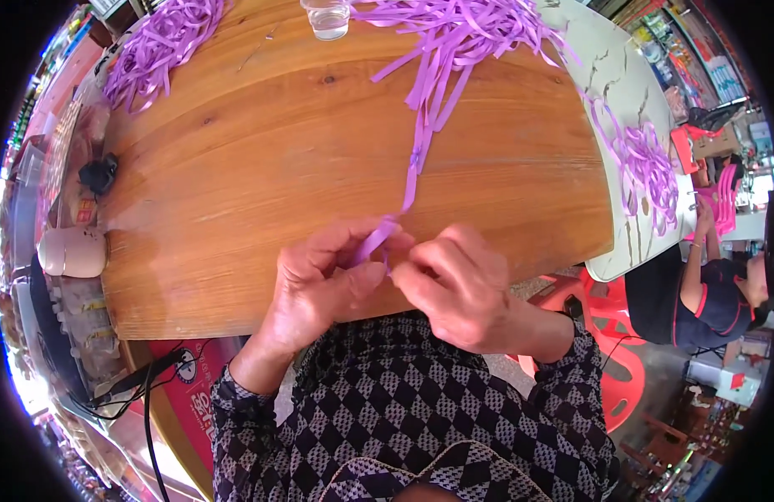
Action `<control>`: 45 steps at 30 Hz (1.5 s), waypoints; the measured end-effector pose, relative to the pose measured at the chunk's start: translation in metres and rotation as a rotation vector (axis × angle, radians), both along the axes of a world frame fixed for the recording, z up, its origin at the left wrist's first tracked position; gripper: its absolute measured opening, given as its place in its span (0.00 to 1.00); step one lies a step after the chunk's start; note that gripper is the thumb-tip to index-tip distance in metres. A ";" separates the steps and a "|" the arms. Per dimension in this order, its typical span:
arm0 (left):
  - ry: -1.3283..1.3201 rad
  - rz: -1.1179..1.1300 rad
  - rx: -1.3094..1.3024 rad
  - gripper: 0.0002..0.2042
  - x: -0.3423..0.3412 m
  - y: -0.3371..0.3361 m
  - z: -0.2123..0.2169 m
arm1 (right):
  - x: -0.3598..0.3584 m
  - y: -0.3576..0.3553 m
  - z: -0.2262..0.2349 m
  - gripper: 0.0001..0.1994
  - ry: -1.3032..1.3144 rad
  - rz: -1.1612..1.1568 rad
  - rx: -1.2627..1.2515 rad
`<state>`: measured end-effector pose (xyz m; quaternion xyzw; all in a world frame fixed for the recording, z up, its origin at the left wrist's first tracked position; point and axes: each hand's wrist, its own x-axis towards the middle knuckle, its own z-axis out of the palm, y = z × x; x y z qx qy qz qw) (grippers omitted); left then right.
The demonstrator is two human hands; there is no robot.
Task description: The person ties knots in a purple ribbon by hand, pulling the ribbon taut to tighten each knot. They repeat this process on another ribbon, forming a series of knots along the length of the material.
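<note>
A narrow purple ribbon point(410, 186) runs down from the large heap of purple ribbons point(470, 32) at the table's far side and reaches both my hands. Small knots show along it. My left hand point(324, 280) pinches it between thumb and fingers, with a loop lying over the fingertips. Close beside it, my right hand point(458, 289) is closed, its thumb and fingertips pressed together at the ribbon's lower part. What exactly those right fingertips grip is mostly hidden. Both hands hover over the near edge of the wooden table point(261, 184).
Another purple ribbon pile point(165, 46) lies at the far left, near a clear plastic cup point(328, 21) of liquid. On the white table point(621, 75) at right rests a further ribbon bundle point(650, 171). A co-worker point(713, 293) sits beyond red plastic stools point(617, 376). A pinkish rounded device point(73, 251) stands left.
</note>
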<state>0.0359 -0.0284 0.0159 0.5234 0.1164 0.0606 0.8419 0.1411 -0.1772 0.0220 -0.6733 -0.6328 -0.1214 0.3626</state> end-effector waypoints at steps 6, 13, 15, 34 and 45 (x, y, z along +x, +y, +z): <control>0.089 -0.125 0.272 0.09 -0.007 0.000 0.000 | 0.004 0.011 -0.006 0.11 0.070 -0.032 0.148; 0.286 -0.151 0.124 0.07 -0.006 -0.001 0.009 | -0.010 0.016 -0.023 0.09 0.327 -0.040 0.219; 0.154 -0.016 0.183 0.07 -0.010 -0.004 0.001 | -0.013 0.016 -0.023 0.09 0.360 -0.030 0.220; -0.189 0.219 0.713 0.10 -0.023 -0.011 -0.013 | -0.040 0.024 -0.022 0.05 0.952 -0.036 0.282; -0.233 0.480 0.851 0.09 -0.023 -0.014 -0.017 | -0.038 0.023 -0.017 0.07 1.591 0.030 0.201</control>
